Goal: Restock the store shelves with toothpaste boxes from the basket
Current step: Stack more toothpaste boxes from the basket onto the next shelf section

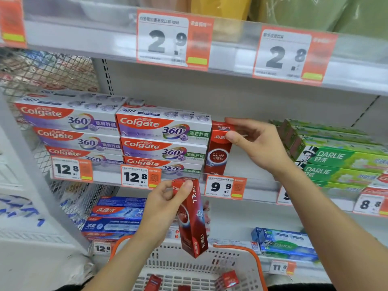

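The right hand (255, 143) pinches the top of a red box (218, 150) standing upright on the shelf (262, 186). Below it, the left hand (165, 203) grips another box (192, 217). Lower still, the basket (237, 267) holds several more, so restocking looks partway done.

Bare forearms; perhaps dark sleeve (84, 285) edges.

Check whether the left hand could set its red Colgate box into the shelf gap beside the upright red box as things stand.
Probably yes. The left hand holds its red Colgate box just below the shelf edge, and the gap right of the upright red box looks bare, though the right hand, pinching that box's top, partly crosses it.
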The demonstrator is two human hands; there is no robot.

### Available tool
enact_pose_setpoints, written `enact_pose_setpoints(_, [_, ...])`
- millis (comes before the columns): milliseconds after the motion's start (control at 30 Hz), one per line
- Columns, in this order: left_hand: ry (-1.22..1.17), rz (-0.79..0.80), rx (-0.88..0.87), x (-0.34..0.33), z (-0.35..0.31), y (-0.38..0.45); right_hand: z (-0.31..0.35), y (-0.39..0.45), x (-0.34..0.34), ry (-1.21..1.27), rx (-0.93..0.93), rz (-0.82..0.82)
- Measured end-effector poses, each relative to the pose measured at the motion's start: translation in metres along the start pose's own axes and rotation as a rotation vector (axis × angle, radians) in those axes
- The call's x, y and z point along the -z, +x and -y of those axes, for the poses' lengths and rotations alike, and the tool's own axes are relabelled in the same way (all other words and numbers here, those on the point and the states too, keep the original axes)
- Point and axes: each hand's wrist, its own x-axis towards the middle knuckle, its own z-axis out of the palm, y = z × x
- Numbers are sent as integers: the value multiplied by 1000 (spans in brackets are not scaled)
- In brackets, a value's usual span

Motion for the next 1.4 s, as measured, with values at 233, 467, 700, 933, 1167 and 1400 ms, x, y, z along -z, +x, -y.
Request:
enact_pose_setpoints(233, [-12, 13, 29, 1, 4, -2, -6, -41, -8, -192, 23, -276])
enact_pose_setpoints(467, [46, 61, 21, -4, 12, -8, -24, -128, -63, -2, -290, 419])
enact_pose_setpoints(700, [177, 109, 33, -1, 19, -12, -30, -131, -64, 236, -473, 380])
enact_pose_setpoints(933, [337, 477, 146, 5, 19, -19, -23, -123, -32, 418, -569, 316])
enact_pose_setpoints(1167, [350, 378, 19, -23, 13, -31, -13, -119, 6, 372, -494, 184])
enact_pose_setpoints(1400, [1073, 56, -742, -52, -2, -21, -5, -120, 28, 447, -525, 13])
